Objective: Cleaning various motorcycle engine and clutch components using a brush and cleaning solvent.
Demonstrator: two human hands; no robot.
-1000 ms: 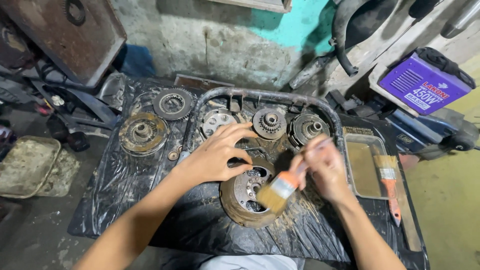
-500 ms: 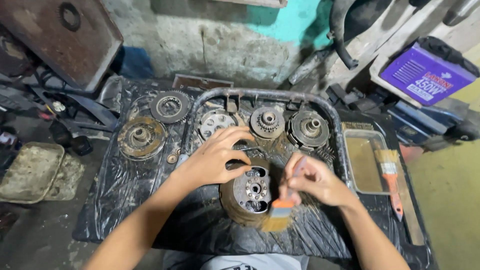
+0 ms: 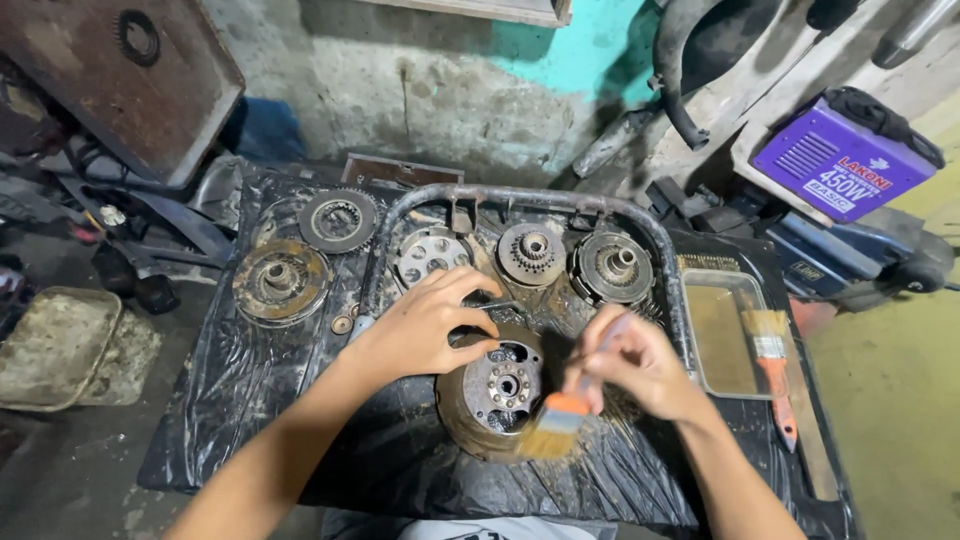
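Two hands: both ours, both busy over the same greasy part.
Right hand point(image 3: 635, 362): fingers wrapped round the handle of a paintbrush point(image 3: 556, 425) with an orange ferrule, so it's gripping, not loose.
Brush direction: long axis runs from the hand down and to the left, bristles pointing at the lower rim of the part and touching it or just about. It's blurry there, so we can't say exactly.
Left hand point(image 3: 425, 325): fingers spread and pressed on the top edge of the round clutch housing point(image 3: 492, 392), steadying it rather than closing round it.
Clutch housing: lying flat, open face up, on the black plastic sheet point(image 3: 260, 420) at the front middle of the low bench, inside the bent metal tube frame point(image 3: 520, 196).
Nearby: three more clutch parts point(image 3: 530, 252) in a row behind it, two geared discs point(image 3: 282, 282) off to the left, a shallow tray of brownish liquid point(image 3: 722, 340) to the right with a second brush point(image 3: 770, 350) just beside it.
What could go wrong: we reckon the housing could skid on the slick plastic if the left hand eases off, and hard strokes could flick dirty fluid at us.
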